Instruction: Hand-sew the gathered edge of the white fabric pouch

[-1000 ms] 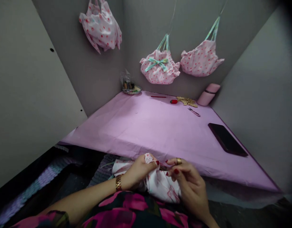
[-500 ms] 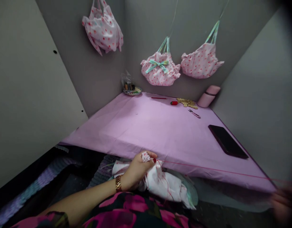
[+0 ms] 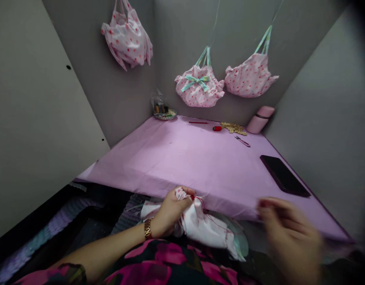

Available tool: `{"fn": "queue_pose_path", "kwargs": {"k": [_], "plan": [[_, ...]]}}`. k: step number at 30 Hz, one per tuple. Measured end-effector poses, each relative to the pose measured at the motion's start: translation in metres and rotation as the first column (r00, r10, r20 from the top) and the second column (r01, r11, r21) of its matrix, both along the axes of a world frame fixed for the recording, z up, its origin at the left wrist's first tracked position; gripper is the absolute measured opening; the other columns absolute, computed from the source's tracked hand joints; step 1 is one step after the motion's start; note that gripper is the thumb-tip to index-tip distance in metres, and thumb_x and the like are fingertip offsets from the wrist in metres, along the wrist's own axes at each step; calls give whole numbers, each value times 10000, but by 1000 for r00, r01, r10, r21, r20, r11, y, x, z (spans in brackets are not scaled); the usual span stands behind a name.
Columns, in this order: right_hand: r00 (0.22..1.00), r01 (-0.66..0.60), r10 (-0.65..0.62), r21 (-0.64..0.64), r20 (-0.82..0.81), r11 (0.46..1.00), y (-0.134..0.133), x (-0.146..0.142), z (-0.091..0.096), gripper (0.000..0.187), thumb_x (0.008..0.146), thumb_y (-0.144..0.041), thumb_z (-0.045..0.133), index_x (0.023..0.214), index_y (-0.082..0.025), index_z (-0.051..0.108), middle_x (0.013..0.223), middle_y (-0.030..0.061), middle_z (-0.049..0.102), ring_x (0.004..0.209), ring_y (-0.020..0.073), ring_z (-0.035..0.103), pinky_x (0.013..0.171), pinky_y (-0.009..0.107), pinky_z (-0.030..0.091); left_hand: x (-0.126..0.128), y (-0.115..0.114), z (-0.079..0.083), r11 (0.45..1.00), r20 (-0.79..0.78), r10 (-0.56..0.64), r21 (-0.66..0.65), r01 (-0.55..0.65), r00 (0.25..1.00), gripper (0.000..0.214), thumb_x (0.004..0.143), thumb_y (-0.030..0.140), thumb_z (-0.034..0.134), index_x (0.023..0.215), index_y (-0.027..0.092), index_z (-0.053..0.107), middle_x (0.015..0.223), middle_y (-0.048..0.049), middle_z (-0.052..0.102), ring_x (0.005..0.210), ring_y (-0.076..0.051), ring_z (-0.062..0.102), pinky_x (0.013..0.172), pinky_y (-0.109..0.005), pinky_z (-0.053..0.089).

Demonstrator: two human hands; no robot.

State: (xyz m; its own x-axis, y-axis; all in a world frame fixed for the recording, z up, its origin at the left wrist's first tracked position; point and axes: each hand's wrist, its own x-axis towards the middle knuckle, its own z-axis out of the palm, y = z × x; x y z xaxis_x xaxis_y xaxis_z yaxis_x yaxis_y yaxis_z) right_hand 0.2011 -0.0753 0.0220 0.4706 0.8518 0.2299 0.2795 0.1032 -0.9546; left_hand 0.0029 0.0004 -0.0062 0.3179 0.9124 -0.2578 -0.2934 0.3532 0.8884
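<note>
My left hand [image 3: 170,209] is closed, pinching the gathered edge of a white cloth with red spots [image 3: 206,231] that lies on my lap, just below the front edge of the pink-covered table [image 3: 182,158]. A thin red thread [image 3: 210,219] runs slack from the gathered edge across the cloth toward the right. My right hand [image 3: 289,233] is in front of the table edge to the right, smeared by motion, so its fingers cannot be read.
A black phone [image 3: 284,175] lies near the table's right side. At the back are small scissors [image 3: 242,140], a red thread spool [image 3: 217,128], wooden beads [image 3: 234,127], a pink bottle [image 3: 260,118] and a small basket [image 3: 165,113]. Three spotted fabric bags [image 3: 199,86] hang on the grey walls.
My right hand pulled the red thread taut far out to the right, then came back toward the cloth; the thread is now slack. My left hand kept its hold on the gathered edge.
</note>
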Motion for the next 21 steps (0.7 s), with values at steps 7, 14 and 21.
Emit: {"fn": "queue_pose_path", "kwargs": {"k": [7,14,21], "plan": [[896,-443,414,-257,-158,859,42,-35,-38,296,773,-387,584,970,-166,594,696,22,591,644,168,552,564,267,427,-1,1,3,1000,38,-12,-5,13,999,177,638,166,644,791,163,557,670,35,577,580,-83,514,599,-219,391],[814,-546,442,-237,-377,804,36,-31,-34,254,746,-401,621,709,-155,569,618,-3,542,535,104,456,488,203,347,0,-1,3,999,48,-35,14,35,998,178,645,183,653,794,152,559,674,23,580,582,-85,511,587,-217,381],[584,-566,412,13,-699,824,14,-16,-4,277,614,-356,728,598,-203,497,446,-68,302,405,74,255,428,209,303,-1,-1,3,999,1,-35,17,35,999,192,647,198,650,809,143,563,672,27,569,581,-80,499,563,-203,368]]}}
